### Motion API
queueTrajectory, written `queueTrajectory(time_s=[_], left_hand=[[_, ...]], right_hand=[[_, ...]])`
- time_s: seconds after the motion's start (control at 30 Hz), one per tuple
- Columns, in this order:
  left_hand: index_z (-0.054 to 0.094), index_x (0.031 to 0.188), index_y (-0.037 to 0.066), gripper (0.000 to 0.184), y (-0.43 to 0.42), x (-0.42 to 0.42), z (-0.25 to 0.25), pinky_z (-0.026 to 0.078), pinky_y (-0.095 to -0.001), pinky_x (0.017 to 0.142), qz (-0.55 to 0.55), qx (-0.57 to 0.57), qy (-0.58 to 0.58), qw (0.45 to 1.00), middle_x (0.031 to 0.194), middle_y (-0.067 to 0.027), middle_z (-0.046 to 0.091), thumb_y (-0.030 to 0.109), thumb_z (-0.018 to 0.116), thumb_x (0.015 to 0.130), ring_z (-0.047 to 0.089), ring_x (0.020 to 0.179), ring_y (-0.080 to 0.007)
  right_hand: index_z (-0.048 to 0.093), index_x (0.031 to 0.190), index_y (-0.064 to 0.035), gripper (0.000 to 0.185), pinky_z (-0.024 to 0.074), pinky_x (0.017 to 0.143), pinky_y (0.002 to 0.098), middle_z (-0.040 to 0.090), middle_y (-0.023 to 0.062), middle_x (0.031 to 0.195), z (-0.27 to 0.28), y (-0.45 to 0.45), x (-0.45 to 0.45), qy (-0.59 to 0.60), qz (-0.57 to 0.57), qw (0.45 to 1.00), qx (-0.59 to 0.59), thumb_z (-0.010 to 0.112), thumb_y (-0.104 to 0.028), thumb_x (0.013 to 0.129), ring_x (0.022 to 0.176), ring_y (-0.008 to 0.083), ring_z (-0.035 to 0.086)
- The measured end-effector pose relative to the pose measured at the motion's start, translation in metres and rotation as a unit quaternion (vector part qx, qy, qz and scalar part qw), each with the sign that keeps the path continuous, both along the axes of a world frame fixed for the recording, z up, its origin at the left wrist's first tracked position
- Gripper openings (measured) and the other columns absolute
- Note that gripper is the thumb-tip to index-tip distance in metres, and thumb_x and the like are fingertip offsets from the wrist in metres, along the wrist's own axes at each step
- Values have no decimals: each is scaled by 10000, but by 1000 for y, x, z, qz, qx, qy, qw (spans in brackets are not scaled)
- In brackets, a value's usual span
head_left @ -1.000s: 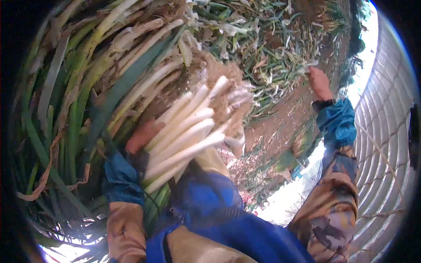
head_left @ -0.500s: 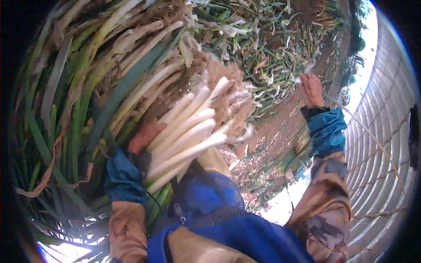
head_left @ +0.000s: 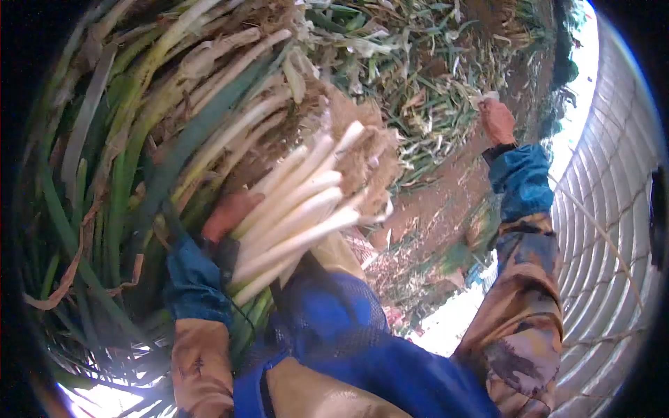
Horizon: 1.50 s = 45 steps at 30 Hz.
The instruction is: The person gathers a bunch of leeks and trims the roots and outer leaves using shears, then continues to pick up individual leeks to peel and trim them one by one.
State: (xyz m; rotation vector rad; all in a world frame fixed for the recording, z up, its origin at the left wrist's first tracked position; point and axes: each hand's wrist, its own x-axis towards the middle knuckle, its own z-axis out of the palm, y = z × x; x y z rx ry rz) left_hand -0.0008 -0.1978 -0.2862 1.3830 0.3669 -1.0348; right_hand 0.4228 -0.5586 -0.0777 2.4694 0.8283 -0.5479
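My left hand (head_left: 230, 214) is closed around a bunch of green onions (head_left: 300, 212), whose white stalks point up and right to brown, hairy roots (head_left: 369, 132). Their green leaves run down behind my left sleeve. Off to the right, well apart from the bunch, my right hand (head_left: 497, 122) is closed, with a small pale scrap (head_left: 486, 96) at its fingertips. That scrap looks like a peeled outer layer, though it is too small to be sure.
A large heap of unpeeled onions (head_left: 125, 139) fills the left side. Leaf scraps (head_left: 425, 76) litter the brown soil (head_left: 425, 202) at the upper right. A ribbed, translucent sheet wall (head_left: 613, 209) curves along the right. Blue clothing (head_left: 341, 306) covers my lap.
My right hand has moved left and down, then back up a little, over the soil. My left hand keeps its hold on the bunch, almost unmoved.
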Motion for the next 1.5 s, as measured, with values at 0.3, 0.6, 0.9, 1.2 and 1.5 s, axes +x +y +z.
queueTrajectory(time_s=[0.3, 0.6, 0.9, 1.2, 1.5], left_hand=[[556, 1093, -54, 615, -12, -11, -25, 413, -400, 877, 83, -60, 1, 995, 1069, -256, 579, 488, 487, 812, 564, 992, -343], [565, 1021, -90, 662, -3, 4, 11, 425, -409, 855, -43, 61, -26, 997, 1040, -293, 565, 534, 480, 817, 565, 976, -366], [566, 1010, -88, 721, -7, -5, 1, 427, -419, 839, 10, 70, -54, 996, 1022, -286, 568, 598, 445, 822, 565, 952, -375], [560, 1034, -62, 712, -7, -1, 12, 436, -409, 862, -52, 77, -9, 996, 1058, -281, 568, 607, 464, 808, 565, 987, -364], [572, 881, -26, 626, -1, 1, 42, 435, -446, 778, -37, 64, -36, 997, 924, -254, 584, 587, 547, 758, 566, 889, -374]], right_hand=[[608, 986, -84, 273, 467, 711, 406, 605, 170, 854, 4, 95, -201, 401, -13, 916, 9, 599, -255, 773, 778, 314, 588], [623, 784, -24, 295, 448, 556, 299, 580, 69, 693, -2, 87, -55, 273, -234, 927, -105, 487, -275, 861, 638, 128, 563], [618, 828, -45, 309, 446, 599, 441, 559, 182, 679, -9, 95, -202, 386, -41, 919, 61, 596, -350, 785, 652, 366, 561], [668, 944, -42, 304, 485, 607, 354, 668, 110, 772, -29, -45, 22, 12, -176, 982, -63, 558, -298, 823, 632, 200, 619], [441, 1283, -127, 612, 475, 781, 395, 557, 110, 1151, -158, 90, -97, 643, -331, 677, 137, 549, -507, 815, 964, 215, 581]])
